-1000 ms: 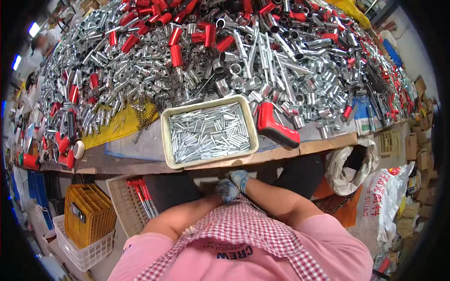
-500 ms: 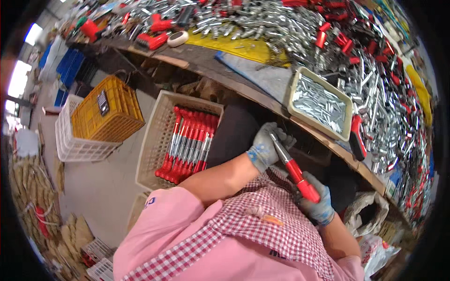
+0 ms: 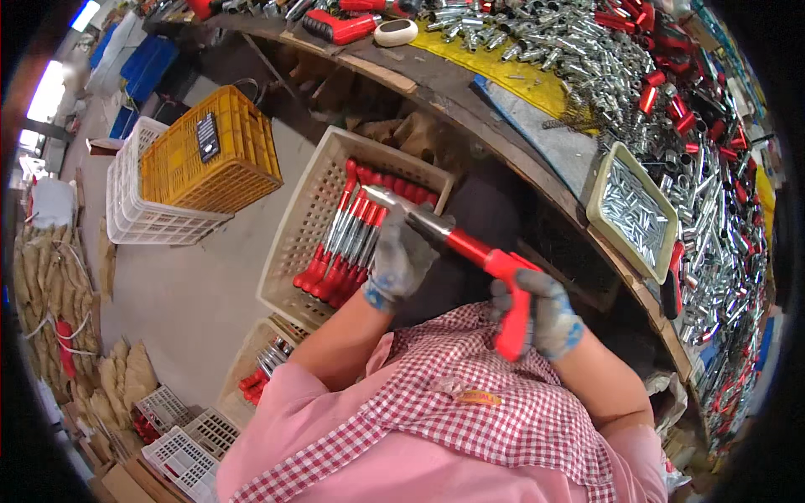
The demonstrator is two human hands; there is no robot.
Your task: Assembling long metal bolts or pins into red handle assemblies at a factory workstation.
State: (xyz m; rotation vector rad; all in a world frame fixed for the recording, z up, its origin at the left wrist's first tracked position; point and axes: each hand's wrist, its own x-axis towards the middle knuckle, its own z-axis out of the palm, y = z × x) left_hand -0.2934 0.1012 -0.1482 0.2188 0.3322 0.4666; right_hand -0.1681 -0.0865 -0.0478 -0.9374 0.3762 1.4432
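Observation:
A pistol-shaped tool (image 3: 478, 249) with a red grip and a silver barrel spans my two hands, its barrel pointing up and left. My right hand (image 3: 545, 314), in a grey-blue glove, is closed round the red grip. My left hand (image 3: 398, 256), gloved too, is closed at the barrel near its front end; some of its fingers are hidden. Behind the barrel's tip stands a cream plastic crate (image 3: 289, 226), where several similar red and silver tools (image 3: 348, 230) lie side by side in a row.
A long workbench (image 3: 524, 168) curves across the far side and right, heaped with silver metal parts (image 3: 545, 42) and red pieces. A tray of small silver pins (image 3: 633, 214) sits at its edge. Yellow (image 3: 218, 151) and white crates (image 3: 126, 205) stand on the floor at left.
The tool has swung leftward and up, its barrel now reaching over the crate, and its grip has turned into side view. My left hand has moved left and nearer with the barrel. The view has shifted.

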